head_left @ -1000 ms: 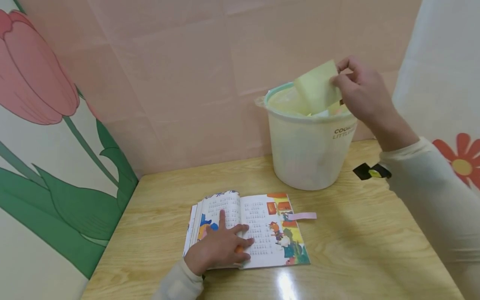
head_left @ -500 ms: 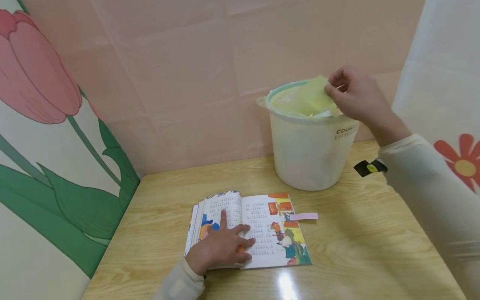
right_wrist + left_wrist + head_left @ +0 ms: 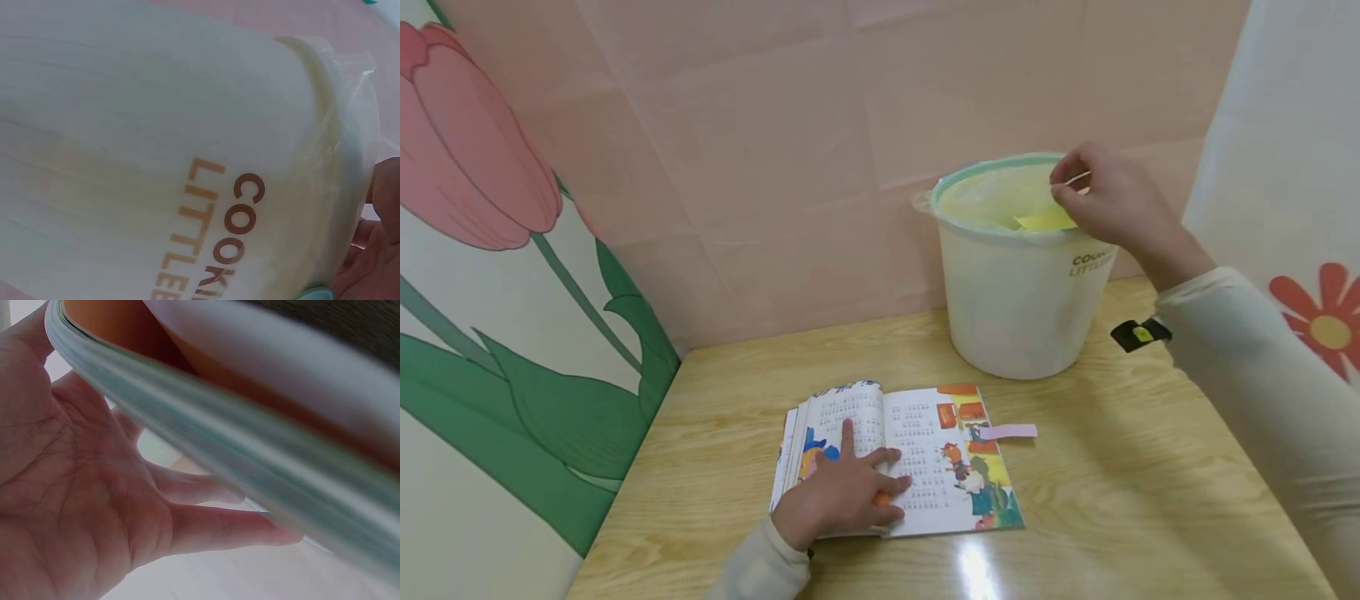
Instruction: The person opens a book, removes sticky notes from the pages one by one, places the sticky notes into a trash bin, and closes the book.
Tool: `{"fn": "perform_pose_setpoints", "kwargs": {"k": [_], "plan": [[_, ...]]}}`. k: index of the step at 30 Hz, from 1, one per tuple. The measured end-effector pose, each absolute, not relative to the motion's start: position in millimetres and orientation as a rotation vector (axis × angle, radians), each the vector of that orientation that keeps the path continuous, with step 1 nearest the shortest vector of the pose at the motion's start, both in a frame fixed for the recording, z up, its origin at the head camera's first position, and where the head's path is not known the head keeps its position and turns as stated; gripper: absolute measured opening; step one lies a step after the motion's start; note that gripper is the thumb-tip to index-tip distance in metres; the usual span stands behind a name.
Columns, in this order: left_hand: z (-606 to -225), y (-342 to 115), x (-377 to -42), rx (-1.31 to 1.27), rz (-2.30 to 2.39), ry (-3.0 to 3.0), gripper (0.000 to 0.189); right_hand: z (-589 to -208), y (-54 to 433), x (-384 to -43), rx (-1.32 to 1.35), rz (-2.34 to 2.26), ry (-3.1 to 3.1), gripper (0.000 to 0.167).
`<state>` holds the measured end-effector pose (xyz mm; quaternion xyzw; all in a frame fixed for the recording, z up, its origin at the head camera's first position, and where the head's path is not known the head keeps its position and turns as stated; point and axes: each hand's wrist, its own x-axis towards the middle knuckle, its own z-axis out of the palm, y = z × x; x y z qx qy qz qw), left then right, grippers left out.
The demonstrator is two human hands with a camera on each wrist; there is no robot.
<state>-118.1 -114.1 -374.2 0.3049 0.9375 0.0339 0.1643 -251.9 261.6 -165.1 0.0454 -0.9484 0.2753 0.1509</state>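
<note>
An open picture book [image 3: 921,500] lies on the wooden table, printed text and coloured drawings on both pages. My left hand [image 3: 842,492] rests across its gutter with spread fingers. In the left wrist view the palm [image 3: 75,481] stands beside the book's thick page edges [image 3: 206,444]. At the right, my right hand [image 3: 1108,192] hangs over the rim of a translucent bin [image 3: 1018,300], its fingers loosely bent and holding nothing. Just below them a yellow sheet of paper [image 3: 1047,220] lies inside the bin. The right wrist view shows the bin's lettered side [image 3: 219,231] and part of the hand.
A clear liner bag [image 3: 922,202] pokes out over the bin's rim. A pink paper strip [image 3: 1009,432] sticks out from the book's right edge. Behind the table [image 3: 722,400] hangs a pink wall sheet [image 3: 760,167]; flower-printed panels stand at both sides.
My right hand has lowered slightly and let go of the yellow paper, which has dropped into the bin. The left hand has stayed on the book.
</note>
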Motion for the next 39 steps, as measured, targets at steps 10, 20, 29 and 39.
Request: {"fn": "perform_pose_setpoints", "kwargs": {"k": [10,20,29,39], "plan": [[-375,-114,-118,0.878,0.100,2.669,0.042,-167,267,-254,0.206,0.503,-2.827,0.056],[-373,-116,-116,0.882,0.092,2.668,0.043,-195,245,-214,0.331,0.701,-2.416,0.035],[-372,-118,-115,0.881,0.099,2.661,0.043,-265,196,-168,0.576,0.654,-2.035,0.006],[-371,-118,-113,0.875,0.091,2.655,0.043,-342,183,-151,0.701,0.322,-2.757,0.009]]}}
